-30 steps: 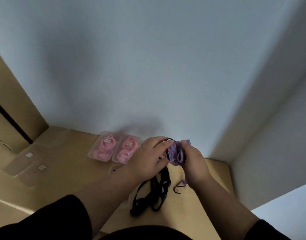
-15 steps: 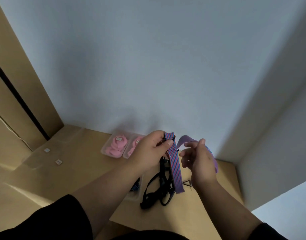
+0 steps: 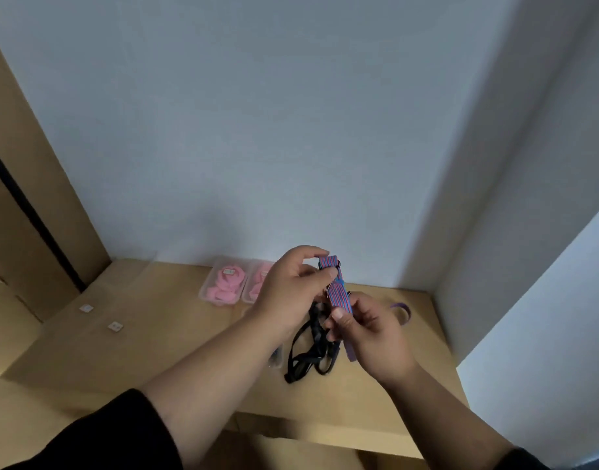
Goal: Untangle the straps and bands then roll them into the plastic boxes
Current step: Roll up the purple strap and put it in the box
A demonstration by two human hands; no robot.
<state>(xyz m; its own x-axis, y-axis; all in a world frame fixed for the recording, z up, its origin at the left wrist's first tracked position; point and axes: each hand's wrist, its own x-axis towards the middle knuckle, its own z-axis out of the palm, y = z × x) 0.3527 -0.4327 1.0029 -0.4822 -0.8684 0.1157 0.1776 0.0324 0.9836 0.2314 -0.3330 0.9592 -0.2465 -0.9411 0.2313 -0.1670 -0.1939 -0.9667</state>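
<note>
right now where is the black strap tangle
In the head view the black strap tangle lies on the tan table, right of centre, below both hands and the striped band they hold.

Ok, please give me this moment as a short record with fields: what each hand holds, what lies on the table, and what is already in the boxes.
left hand: left hand pinches the upper end of the striped strap
right hand: right hand pinches the same strap lower down
strap state: held above the table, not yet rolled
on table: tangled black straps below the hands; a purple band to the right
boxes: two plastic boxes near the wall, holding pink rolled bands
table: wooden table
</note>
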